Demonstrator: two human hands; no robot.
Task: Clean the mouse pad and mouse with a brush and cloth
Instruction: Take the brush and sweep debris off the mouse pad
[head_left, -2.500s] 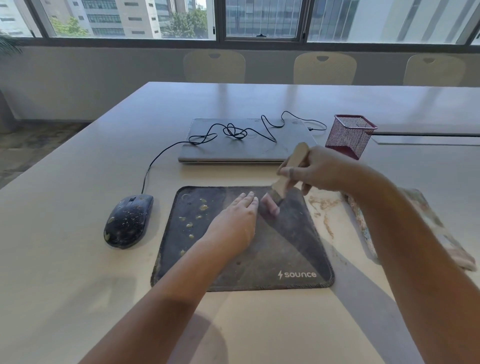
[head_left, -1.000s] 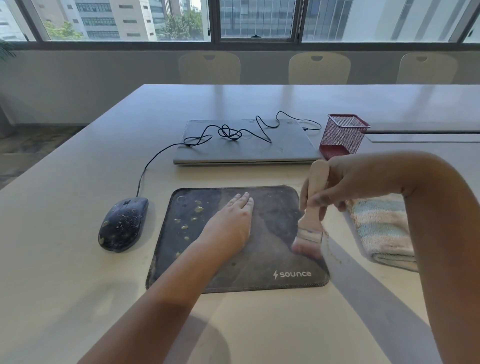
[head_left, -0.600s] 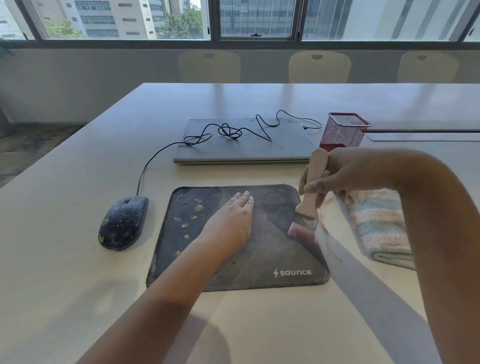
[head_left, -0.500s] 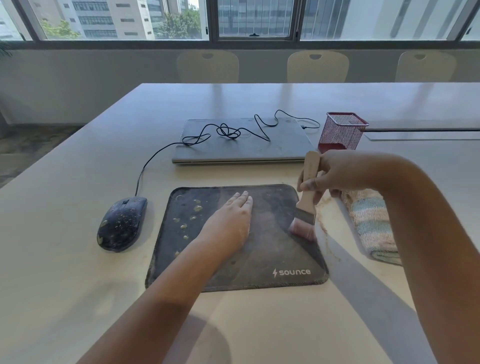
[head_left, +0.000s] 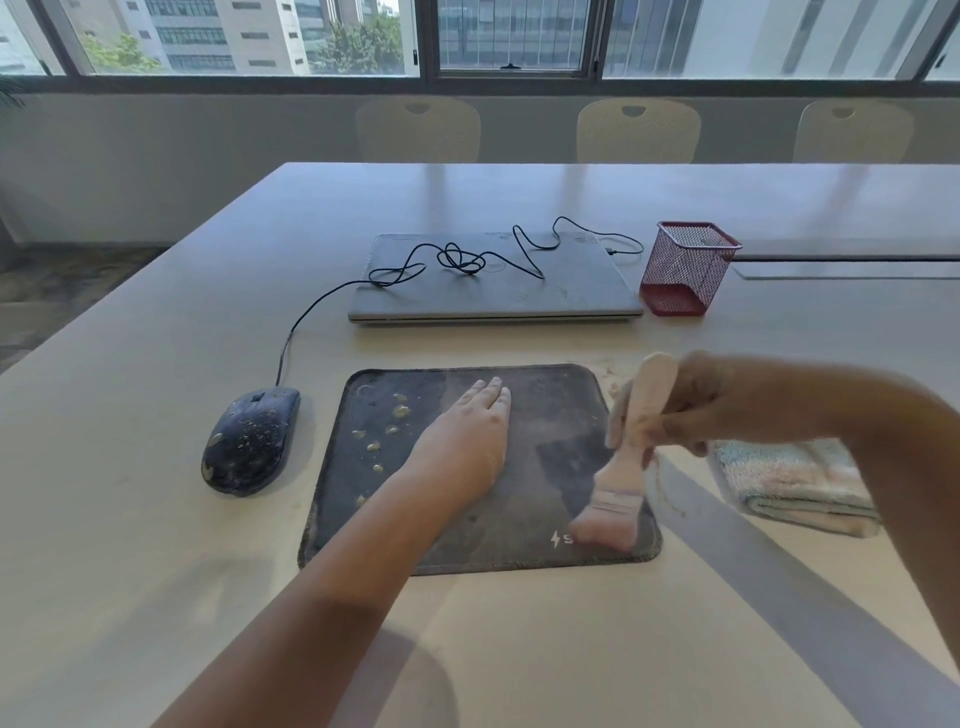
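Mouse pad (head_left: 545, 415) is thin and floppy: your left hand (head_left: 467, 441) presses it, fingers flat together, while your right hand (head_left: 691, 410) clamps the light brush (head_left: 618, 483) over its right edge.

On the tabletop (head_left: 156, 519) we count one mouse pad (head_left: 550, 415), one mouse (head_left: 249, 441), one brush (head_left: 613, 499), one folded cloth (head_left: 789, 483), one closed laptop (head_left: 493, 291) and one red mesh cup (head_left: 685, 270). Three chairs (head_left: 418, 130) line the frame's upper edge. Two hands (head_left: 467, 441) show.

Head-mounted view, angled down over table (head_left: 156, 545)
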